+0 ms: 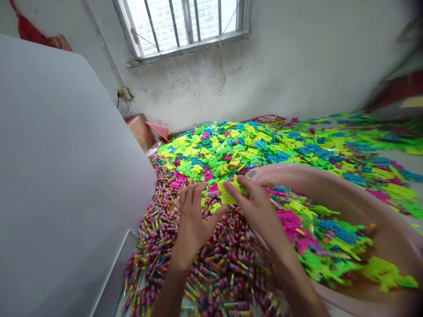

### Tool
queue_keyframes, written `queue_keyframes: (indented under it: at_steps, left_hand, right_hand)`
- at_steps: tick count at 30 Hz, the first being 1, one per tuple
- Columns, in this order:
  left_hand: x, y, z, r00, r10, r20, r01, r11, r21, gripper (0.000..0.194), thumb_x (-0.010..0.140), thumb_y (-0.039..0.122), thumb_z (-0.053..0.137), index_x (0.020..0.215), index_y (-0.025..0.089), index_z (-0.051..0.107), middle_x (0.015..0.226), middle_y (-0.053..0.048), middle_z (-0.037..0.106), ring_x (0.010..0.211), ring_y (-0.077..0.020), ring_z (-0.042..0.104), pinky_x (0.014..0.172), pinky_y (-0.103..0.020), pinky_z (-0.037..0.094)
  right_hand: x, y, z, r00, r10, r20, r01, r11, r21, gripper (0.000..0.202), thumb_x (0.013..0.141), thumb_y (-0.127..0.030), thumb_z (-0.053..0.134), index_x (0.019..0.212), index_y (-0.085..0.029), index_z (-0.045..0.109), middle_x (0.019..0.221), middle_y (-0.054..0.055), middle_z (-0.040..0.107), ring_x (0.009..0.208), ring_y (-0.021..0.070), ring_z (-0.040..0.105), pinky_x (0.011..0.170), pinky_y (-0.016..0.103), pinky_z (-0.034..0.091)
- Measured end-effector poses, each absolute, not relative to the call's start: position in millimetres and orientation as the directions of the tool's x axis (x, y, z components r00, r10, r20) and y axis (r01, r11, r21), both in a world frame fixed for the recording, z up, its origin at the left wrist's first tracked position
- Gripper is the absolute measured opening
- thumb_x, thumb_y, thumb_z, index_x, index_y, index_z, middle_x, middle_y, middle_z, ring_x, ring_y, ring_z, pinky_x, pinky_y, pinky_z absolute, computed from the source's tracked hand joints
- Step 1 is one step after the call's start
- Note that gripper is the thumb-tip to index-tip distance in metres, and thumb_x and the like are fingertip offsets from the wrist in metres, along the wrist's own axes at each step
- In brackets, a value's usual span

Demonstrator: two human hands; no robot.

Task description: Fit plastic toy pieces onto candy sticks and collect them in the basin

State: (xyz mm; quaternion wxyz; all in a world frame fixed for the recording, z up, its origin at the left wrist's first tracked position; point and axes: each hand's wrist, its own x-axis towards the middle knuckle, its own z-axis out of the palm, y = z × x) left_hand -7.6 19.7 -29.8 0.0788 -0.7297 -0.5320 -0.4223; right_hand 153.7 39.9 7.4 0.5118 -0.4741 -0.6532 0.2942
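Note:
Between my hands is a yellow plastic piece (226, 193), pinched by the fingers of my right hand (257, 204). My left hand (194, 215) is just left of it, thumb and fingers apart in a wide curve; a pink-labelled small tube (213, 193) shows in the gap, and whether the left fingers touch it is unclear. Below both hands lies a heap of small tubes with purple and red wrapping (228, 251). At the right, a pink basin (307, 174) holds yellow, green, blue and magenta plastic pieces along with some tubes.
A large mound of coloured plastic pieces (231, 147) spreads along the wall and to the right. On the left stands a big white panel (66, 176). A cardboard box (142, 132) and a pink triangular piece (158, 130) are behind it, below the barred window (188, 22).

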Motion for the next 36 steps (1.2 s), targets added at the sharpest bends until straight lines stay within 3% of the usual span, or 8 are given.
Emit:
queue_keyframes:
  at_steps: [3,6,9,12,24,30,33,36]
  left_hand:
    - [-19.7,38.3,-49.5,-0.024,0.787,0.617,0.861,-0.297,0.412,0.041,0.098,0.044,0.055,0.134,0.025,0.048,0.128,-0.010,0.062,0.122,-0.0291,0.050,0.104,-0.050,0.033]
    - [-31.4,59.3,-84.4,-0.068,0.895,0.440,0.909,-0.126,0.397,0.047,0.099,0.043,0.051,0.142,0.025,0.045,0.139,-0.013,0.056,0.132,-0.0315,0.045,0.108,-0.057,0.030]
    - [-39.2,73.9,-118.6,-0.055,0.935,0.349,0.911,-0.095,0.401,0.047,0.092,0.036,0.061,0.137,0.024,0.054,0.142,-0.017,0.054,0.134,-0.0362,0.044,0.105,-0.058,0.036]
    - [-43.5,80.0,-137.2,-0.056,0.944,0.325,0.904,-0.091,0.418,0.037,0.089,0.029,0.062,0.125,0.022,0.064,0.136,-0.016,0.057,0.128,-0.0360,0.047,0.104,-0.055,0.039]
    - [-51.6,82.2,-120.6,-0.187,0.912,0.365,0.690,-0.143,0.709,0.016,0.085,0.035,0.065,0.089,0.019,0.066,0.096,-0.010,0.069,0.099,-0.0296,0.064,0.097,-0.048,0.046]
    - [-29.3,54.0,-63.9,-0.239,0.884,0.402,0.411,-0.283,0.867,0.031,0.101,0.050,0.041,0.117,0.024,0.051,0.120,-0.009,0.070,0.108,-0.0221,0.069,0.095,-0.037,0.051]
    - [-15.0,40.3,-43.5,-0.166,0.906,0.390,0.099,-0.378,0.921,0.028,0.097,0.050,0.054,0.111,0.026,0.052,0.129,-0.008,0.067,0.118,-0.0230,0.066,0.102,-0.039,0.047]
    - [-14.6,39.9,-42.3,-0.136,0.930,0.342,0.024,-0.342,0.939,0.033,0.099,0.054,0.047,0.112,0.025,0.055,0.128,-0.009,0.068,0.121,-0.0242,0.063,0.104,-0.041,0.045]
  right_hand:
    - [182.9,38.9,16.8,0.038,0.882,0.470,0.495,0.392,-0.775,0.035,0.092,-0.051,0.054,0.075,-0.021,0.056,0.070,0.001,0.059,0.068,0.0193,0.054,0.065,0.030,0.037]
    - [216.0,35.4,22.1,0.170,0.850,0.499,0.640,0.290,-0.712,0.031,0.091,-0.051,0.056,0.085,-0.022,0.064,0.083,0.006,0.069,0.078,0.0258,0.063,0.072,0.036,0.041]
    - [237.4,29.7,22.8,0.336,0.790,0.512,0.637,0.210,-0.742,0.031,0.088,-0.051,0.060,0.102,-0.023,0.065,0.101,0.011,0.071,0.092,0.0320,0.066,0.079,0.043,0.046]
    - [240.2,24.8,22.9,0.383,0.762,0.523,0.546,0.270,-0.793,0.031,0.090,-0.049,0.060,0.110,-0.027,0.063,0.111,0.013,0.069,0.101,0.0332,0.066,0.086,0.046,0.048]
    - [179.9,39.8,14.5,-0.026,0.890,0.456,0.336,0.437,-0.834,0.020,0.093,-0.039,0.059,0.095,-0.021,0.067,0.097,0.006,0.073,0.092,0.0227,0.068,0.084,0.036,0.049]
    - [144.6,42.5,-4.4,-0.267,0.909,0.321,0.316,0.397,-0.862,0.027,0.092,-0.040,0.064,0.113,-0.023,0.065,0.114,0.005,0.073,0.100,0.0218,0.069,0.085,0.033,0.050]
    - [134.8,43.9,-9.8,-0.401,0.870,0.285,0.267,0.409,-0.873,0.044,0.088,-0.039,0.069,0.129,-0.024,0.059,0.122,0.006,0.071,0.096,0.0207,0.070,0.080,0.031,0.051]
    - [134.7,46.5,-9.6,-0.329,0.893,0.307,0.294,0.406,-0.865,0.027,0.095,-0.034,0.059,0.116,-0.019,0.065,0.100,0.006,0.075,0.077,0.0187,0.068,0.069,0.029,0.047]
